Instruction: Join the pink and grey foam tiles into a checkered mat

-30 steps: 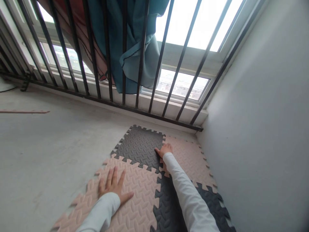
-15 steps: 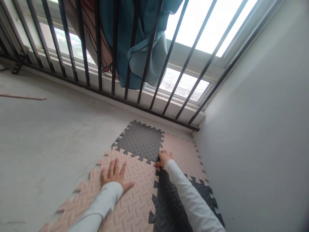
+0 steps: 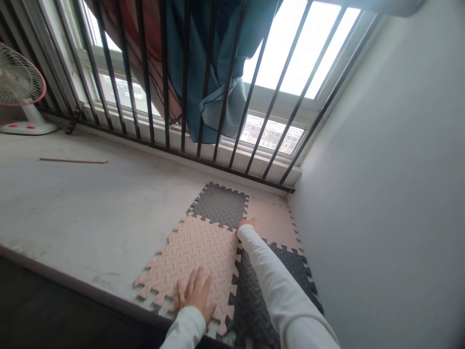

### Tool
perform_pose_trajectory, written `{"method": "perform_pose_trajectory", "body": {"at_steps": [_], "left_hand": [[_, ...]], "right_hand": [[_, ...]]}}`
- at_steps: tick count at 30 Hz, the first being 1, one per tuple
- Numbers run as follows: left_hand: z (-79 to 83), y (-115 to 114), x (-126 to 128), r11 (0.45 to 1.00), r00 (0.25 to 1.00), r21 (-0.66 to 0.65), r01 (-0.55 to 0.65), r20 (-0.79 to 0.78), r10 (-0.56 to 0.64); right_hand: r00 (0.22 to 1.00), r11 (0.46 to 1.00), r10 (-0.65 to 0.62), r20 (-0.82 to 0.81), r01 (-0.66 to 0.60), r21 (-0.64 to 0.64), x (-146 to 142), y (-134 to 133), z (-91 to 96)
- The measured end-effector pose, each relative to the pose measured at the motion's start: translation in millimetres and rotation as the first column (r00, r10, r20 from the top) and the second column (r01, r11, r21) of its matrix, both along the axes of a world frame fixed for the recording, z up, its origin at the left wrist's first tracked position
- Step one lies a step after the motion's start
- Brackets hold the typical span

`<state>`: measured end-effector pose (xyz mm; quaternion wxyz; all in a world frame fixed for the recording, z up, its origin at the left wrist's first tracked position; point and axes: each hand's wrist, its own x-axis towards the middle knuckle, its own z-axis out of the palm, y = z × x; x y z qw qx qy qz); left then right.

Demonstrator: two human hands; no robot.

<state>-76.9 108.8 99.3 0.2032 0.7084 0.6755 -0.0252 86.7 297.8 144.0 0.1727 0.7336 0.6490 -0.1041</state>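
My left hand (image 3: 196, 293) lies flat with fingers spread on the front part of a pink foam floor tile (image 3: 203, 247), whose edges have jigsaw teeth. My right hand (image 3: 247, 223), partly hidden behind its white sleeve, presses down where the tile corners meet. Its visible fingers rest apart on the mat and hold nothing. Beyond lies a grey foam tile (image 3: 221, 202), joined to the pink one along its near edge. A second pink tile (image 3: 272, 218) sits at the back right by the wall. Under my right forearm is a black tile (image 3: 254, 286), partly covered by the arm.
Black railing bars (image 3: 203, 97) stand along the back, with a teal curtain (image 3: 221, 72) behind them. A white wall (image 3: 381, 194) bounds the right. On the left are a fan (image 3: 31, 114) and a thin strip (image 3: 72, 160). The pale ledge (image 3: 90, 218) ends at a front edge.
My left hand has moved back across the pink tile toward its front edge. The right hand stays at the corner seam, lower against the mat. The view has shifted, revealing the fan and front edge.
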Motion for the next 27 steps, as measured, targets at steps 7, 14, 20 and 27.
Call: {"method": "perform_pose_trajectory", "body": {"at_steps": [7,14,20,27], "left_hand": [[-5.4,-83,-11,0.986,0.989,0.113,0.125,0.062,-0.133],[-0.1,-90,-7,0.987,0.995,0.138,0.086,0.04,-0.092],[5.0,-97,-7,0.986,0.997,0.146,0.08,0.002,-0.081],[1.7,-106,-13,0.977,0.998,0.208,0.05,0.038,-0.059]], "right_hand": [[0.986,0.995,0.092,-0.136,-0.085,0.059,13,-102,15.3],[0.982,0.973,-0.154,-0.112,0.131,-0.19,86,-226,8.2],[0.981,0.97,-0.185,-0.055,0.173,-0.173,101,-266,5.9],[0.971,0.961,-0.238,-0.037,0.229,-0.157,117,-234,16.5]]}}
